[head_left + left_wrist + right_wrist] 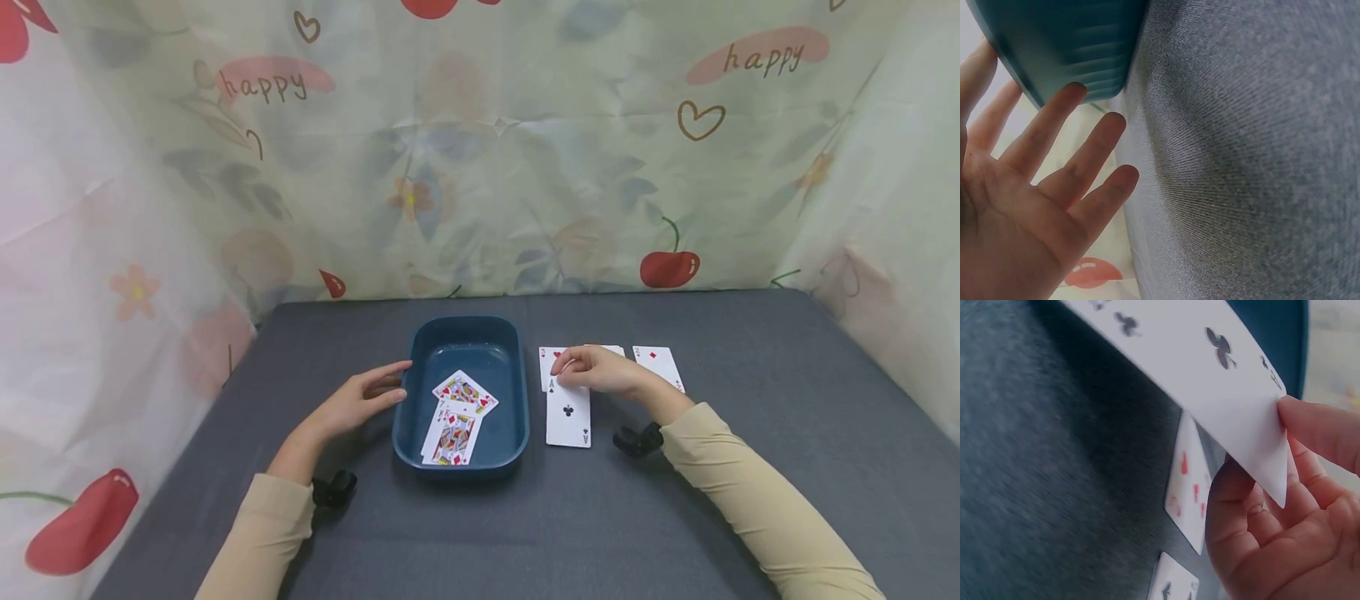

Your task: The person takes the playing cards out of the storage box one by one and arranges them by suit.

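Observation:
My right hand (600, 368) pinches an ace of clubs (567, 421) at its far end, thumb on the printed face. In the right wrist view this card (1210, 375) slants above the dark cloth, bent near the fingers. My left hand (356, 407) is beside a blue tray (502, 417), fingertips at its left rim. Its fingers are straight and spread in the left wrist view, near the tray's outer wall (1054, 62). Inside the tray lie several overlapping playing cards, among them a king of diamonds (456, 440) and a red-heart face card (461, 388).
Behind my right hand lie a card with a red heart (546, 364), a card mostly hidden by the hand, and a two of diamonds (657, 364). A dark grey cloth (480, 533) covers the table. A patterned curtain (480, 167) hangs behind and at the sides.

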A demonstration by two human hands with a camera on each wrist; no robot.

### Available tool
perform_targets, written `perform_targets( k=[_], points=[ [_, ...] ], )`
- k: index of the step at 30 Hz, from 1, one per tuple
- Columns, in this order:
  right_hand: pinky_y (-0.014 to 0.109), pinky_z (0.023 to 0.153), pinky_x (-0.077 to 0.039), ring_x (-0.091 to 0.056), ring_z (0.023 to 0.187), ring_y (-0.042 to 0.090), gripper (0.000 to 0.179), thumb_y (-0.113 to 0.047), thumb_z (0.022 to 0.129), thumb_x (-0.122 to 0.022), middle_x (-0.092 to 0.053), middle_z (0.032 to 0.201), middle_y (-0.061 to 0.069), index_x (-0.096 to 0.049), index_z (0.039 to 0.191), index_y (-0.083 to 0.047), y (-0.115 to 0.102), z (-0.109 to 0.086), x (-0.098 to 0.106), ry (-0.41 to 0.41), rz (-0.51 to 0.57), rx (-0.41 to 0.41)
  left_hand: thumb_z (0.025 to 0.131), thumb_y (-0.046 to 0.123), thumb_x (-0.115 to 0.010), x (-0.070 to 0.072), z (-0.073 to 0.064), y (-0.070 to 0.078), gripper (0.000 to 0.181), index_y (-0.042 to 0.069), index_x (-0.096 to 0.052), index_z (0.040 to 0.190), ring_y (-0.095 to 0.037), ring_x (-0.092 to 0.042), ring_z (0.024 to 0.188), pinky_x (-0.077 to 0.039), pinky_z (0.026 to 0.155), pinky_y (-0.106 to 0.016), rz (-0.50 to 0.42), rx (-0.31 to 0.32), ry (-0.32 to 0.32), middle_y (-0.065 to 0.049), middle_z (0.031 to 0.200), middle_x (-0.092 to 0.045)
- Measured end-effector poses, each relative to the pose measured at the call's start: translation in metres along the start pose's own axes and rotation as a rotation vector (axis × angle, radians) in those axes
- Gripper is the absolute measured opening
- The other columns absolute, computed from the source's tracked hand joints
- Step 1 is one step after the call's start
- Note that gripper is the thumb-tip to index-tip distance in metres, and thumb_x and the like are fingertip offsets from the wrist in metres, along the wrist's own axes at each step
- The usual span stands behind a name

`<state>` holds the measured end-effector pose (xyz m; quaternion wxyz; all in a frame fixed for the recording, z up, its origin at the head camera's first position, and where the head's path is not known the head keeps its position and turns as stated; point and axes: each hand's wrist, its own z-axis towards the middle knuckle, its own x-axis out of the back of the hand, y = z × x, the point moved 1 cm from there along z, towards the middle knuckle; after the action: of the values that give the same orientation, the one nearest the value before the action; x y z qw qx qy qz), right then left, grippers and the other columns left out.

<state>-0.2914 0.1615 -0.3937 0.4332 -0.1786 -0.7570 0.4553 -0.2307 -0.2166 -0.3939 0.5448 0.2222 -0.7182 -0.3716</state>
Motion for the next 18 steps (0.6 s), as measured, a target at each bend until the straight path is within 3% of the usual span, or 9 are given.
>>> perform_targets(
  k=[8, 18],
  points=[
    [0.023, 0.065, -0.043, -0.054, 0.072, 0.010, 0.022, -0.007, 0.082, -0.066, -0.068, 0.085, 0.007, -0.059, 0.102, 0.001, 0.001, 0.002, -0.010, -0.013, -0.100, 0.039, 0.094, 0.031, -0.055, 0.001, 0.000, 0.000, 0.054, 0.022, -0.036, 0.144, -0.041, -0.042, 0.131, -0.038, 0.103, -0.057, 0.004, -0.007, -0.002, -0.018, 0.146, -0.039],
    [0.021, 0.067, -0.048, -0.060, 0.074, 0.009, 0.025, -0.002, 0.078, -0.070, -0.069, 0.087, 0.012, -0.060, 0.100, 0.003, 0.003, 0.002, -0.015, 0.036, -0.165, 0.108, 0.093, 0.032, -0.056, 0.000, -0.001, 0.000, 0.055, 0.023, -0.036, 0.144, -0.041, -0.041, 0.131, -0.038, 0.103, -0.057, 0.001, -0.004, -0.005, -0.017, 0.146, -0.039]
  ],
)
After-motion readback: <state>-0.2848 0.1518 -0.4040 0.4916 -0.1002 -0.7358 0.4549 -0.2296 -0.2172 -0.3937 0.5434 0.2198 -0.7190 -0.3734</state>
